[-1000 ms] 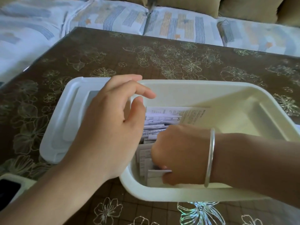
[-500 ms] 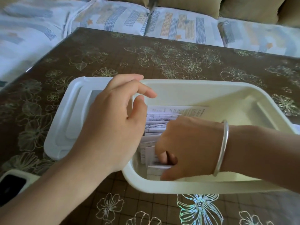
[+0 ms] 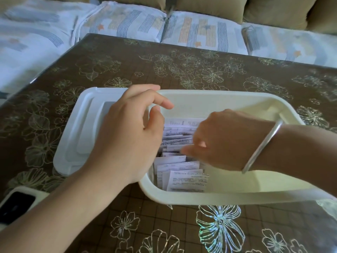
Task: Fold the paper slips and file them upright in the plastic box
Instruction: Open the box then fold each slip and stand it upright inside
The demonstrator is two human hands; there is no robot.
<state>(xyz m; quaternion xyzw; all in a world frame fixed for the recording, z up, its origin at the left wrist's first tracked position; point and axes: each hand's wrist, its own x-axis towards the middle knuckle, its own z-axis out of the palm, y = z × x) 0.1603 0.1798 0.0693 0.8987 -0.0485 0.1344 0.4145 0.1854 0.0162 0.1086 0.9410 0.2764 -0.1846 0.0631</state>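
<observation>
Sofa (image 3: pixel 127 24): running along the far side, wearing pale striped covers, with tan cushions lining its back.
Table (image 3: pixel 200 70): filling the middle of the view, showing a brown cloth printed with outlined flowers.
Box (image 3: pixel 218 95): sitting open on the near part of the table, cream plastic, its right half showing bare floor.
Lid (image 3: pixel 85 125): lying flat just left of the box, partly tucked under its left end.
Left hand (image 3: pixel 127 134): hovering over the box's left rim, fingers loosely bent and apart with nothing between them, thumb pointing down beside the slips' left ends; whether it is touching them cannot be told.
Right hand (image 3: pixel 224 143): reaching in from the right, fingers curling down into the middle of the row; whether they are pinching a slip cannot be told.
Slips (image 3: pixel 182 172): standing folded and upright in the box's left half, leaning in a row from the near wall toward the far wall.
Phone (image 3: pixel 16 203): lying at the table's near left edge, dark screen facing up.
Bangle (image 3: pixel 260 148): circling the right wrist, silver.
</observation>
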